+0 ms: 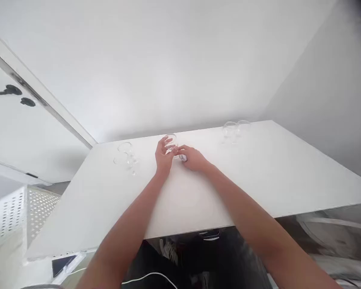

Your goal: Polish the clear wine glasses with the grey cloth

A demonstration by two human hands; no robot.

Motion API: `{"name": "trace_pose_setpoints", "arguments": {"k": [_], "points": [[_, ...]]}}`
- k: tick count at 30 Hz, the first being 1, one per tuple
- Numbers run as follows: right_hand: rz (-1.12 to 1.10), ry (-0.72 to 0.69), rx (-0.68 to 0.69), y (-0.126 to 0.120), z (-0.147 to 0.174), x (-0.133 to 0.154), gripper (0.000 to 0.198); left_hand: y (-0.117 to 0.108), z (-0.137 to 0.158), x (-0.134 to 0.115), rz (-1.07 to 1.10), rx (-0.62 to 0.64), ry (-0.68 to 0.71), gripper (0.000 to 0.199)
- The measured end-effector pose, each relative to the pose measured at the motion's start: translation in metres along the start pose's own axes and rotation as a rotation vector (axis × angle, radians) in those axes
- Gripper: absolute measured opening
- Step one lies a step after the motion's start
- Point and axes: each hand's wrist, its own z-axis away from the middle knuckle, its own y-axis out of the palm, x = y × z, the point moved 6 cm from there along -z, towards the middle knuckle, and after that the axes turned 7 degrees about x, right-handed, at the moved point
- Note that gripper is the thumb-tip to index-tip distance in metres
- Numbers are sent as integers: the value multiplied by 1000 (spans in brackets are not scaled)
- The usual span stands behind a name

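Near the far edge of the white table (204,192), my left hand (164,155) is wrapped round a clear drinking glass (170,138) that stands upright or nearly so. Its fingers show through the glass. On the glass's right side, my right hand (194,157) is closed, with a crumpled white cloth or tissue (183,157) tucked under its fingers. Those fingertips meet the lower part of the glass, close to my left thumb. The exact shape of the glass's base is hidden by the hands.
To the left stand two clear glasses (125,149), close together. Two more clear glasses (230,129) are at the back right. A white wall (174,64) rises behind the table. At far left are a door handle (12,90) and a perforated white basket (9,212).
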Motion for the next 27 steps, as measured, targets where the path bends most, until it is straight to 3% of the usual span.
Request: {"name": "trace_pose_setpoints", "arguments": {"k": [10,20,27], "points": [[119,0,76,1,4,16,54,4,2,0,-34,40,-72,63],[227,179,70,2,7,18,57,5,2,-1,5,56,-82,74],[306,364,49,5,35,9,61,-9,2,16,9,-107,-222,30]]}}
